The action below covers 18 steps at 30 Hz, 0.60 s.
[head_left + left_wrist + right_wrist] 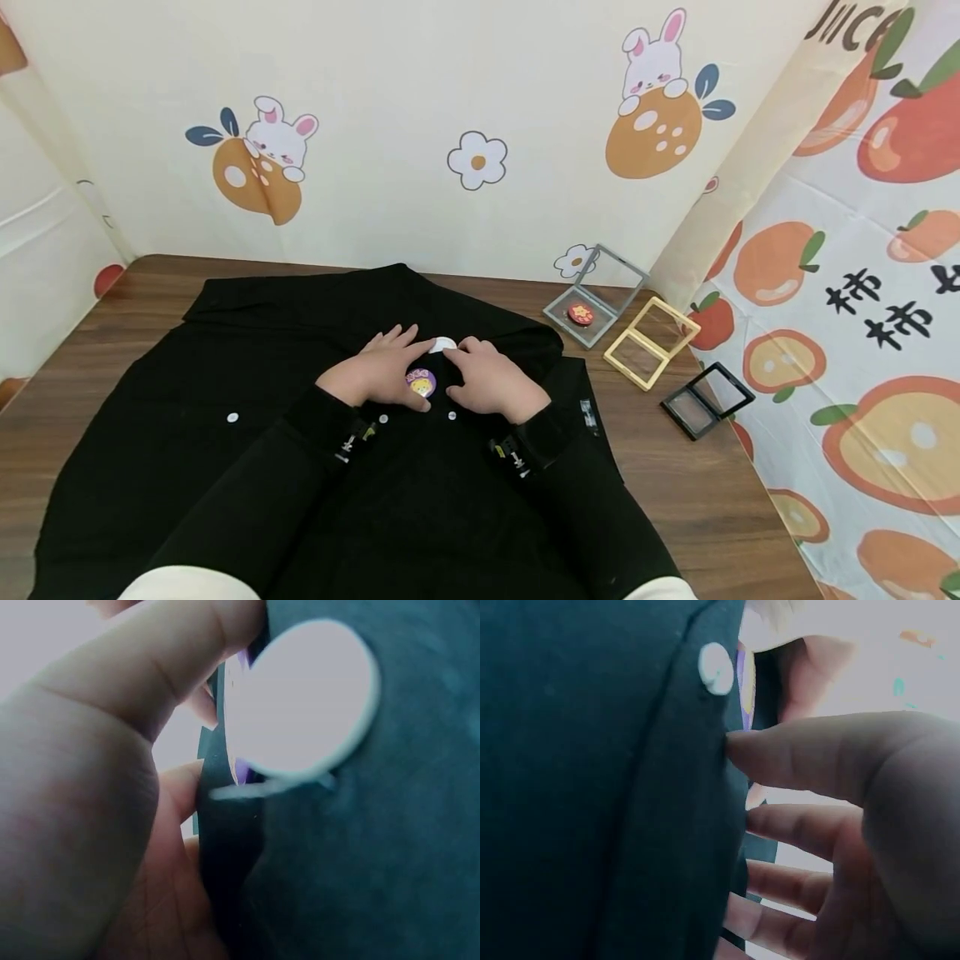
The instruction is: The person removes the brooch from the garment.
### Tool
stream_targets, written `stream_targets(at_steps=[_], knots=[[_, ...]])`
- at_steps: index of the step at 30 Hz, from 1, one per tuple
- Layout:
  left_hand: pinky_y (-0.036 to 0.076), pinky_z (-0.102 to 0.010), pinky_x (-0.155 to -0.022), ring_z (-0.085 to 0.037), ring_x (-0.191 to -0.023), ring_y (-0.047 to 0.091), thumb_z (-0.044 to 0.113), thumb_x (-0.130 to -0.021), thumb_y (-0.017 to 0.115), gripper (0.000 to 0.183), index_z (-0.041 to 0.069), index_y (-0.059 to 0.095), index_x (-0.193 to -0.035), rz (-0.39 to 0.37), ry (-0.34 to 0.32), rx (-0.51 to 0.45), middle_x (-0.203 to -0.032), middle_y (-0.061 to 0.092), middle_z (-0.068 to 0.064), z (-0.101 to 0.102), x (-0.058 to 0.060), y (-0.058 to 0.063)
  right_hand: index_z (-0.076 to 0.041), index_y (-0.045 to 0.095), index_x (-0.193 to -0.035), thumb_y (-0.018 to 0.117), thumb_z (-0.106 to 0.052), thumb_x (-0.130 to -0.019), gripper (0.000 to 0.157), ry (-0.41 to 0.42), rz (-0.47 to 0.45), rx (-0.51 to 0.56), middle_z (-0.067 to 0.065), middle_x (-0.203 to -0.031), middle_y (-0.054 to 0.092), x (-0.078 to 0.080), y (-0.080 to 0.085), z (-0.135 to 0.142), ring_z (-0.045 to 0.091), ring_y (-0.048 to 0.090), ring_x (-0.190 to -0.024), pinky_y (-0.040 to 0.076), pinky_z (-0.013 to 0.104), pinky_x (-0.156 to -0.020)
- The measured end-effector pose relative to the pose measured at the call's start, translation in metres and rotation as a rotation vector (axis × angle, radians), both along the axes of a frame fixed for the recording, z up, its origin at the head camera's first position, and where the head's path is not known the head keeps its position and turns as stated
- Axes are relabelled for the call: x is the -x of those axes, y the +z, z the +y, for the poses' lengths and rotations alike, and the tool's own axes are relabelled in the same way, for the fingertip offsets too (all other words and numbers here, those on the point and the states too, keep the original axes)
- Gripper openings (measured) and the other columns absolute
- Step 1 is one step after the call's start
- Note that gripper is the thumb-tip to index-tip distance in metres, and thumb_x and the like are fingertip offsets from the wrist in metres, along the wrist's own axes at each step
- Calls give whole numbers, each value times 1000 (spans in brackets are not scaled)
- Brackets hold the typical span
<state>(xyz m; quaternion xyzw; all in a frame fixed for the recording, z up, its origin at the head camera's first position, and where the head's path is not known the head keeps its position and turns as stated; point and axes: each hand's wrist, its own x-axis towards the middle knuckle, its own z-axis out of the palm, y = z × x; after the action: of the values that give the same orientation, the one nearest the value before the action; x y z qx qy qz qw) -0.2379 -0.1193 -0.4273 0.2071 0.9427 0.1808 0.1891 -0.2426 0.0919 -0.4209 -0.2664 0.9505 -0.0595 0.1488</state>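
Note:
A black garment (202,358) with white buttons lies spread on the wooden table. On its front sits a round purple-and-yellow badge (422,382), seen nearly edge-on in both wrist views. My left hand (381,371) rests on the cloth at the badge's left, its fingers fairly straight and the thumb beside the lower rim. To the right, my right hand (491,379) touches the cloth with thumb and fingers spread. Between the two index fingers shows a white round-edged thing (443,343), partly covered. A white button (315,697) looms close in the left wrist view; another button (716,669) shows in the right.
At the back right stand three opened display cases: a grey case (585,321) holding a red badge (580,313), a yellow case (637,357), and a black case (693,414). Printed cloth walls (480,67) border the table at the back and sides.

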Motion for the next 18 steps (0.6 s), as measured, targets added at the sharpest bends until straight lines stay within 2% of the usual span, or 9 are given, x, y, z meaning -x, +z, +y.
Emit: stream_targets(at_steps=[8,18], knots=[[5,-61,-123,-44,-155,7,49,-83,84,103,16,29,-164,7,0,-22,-170,13,-21,-2,1,-1,-21,42,-159,65,-40,-101,65,-4,13,-45,7,-152,43,-3,1,-3,25,44,-133,47,44,-103],[6,-61,-123,-44,-155,6,50,-83,83,104,16,29,-165,4,0,-1,-170,13,-21,1,2,-1,-22,36,-162,59,-38,-104,65,1,4,-71,9,-157,38,-6,1,-4,27,40,-138,46,43,-104]])
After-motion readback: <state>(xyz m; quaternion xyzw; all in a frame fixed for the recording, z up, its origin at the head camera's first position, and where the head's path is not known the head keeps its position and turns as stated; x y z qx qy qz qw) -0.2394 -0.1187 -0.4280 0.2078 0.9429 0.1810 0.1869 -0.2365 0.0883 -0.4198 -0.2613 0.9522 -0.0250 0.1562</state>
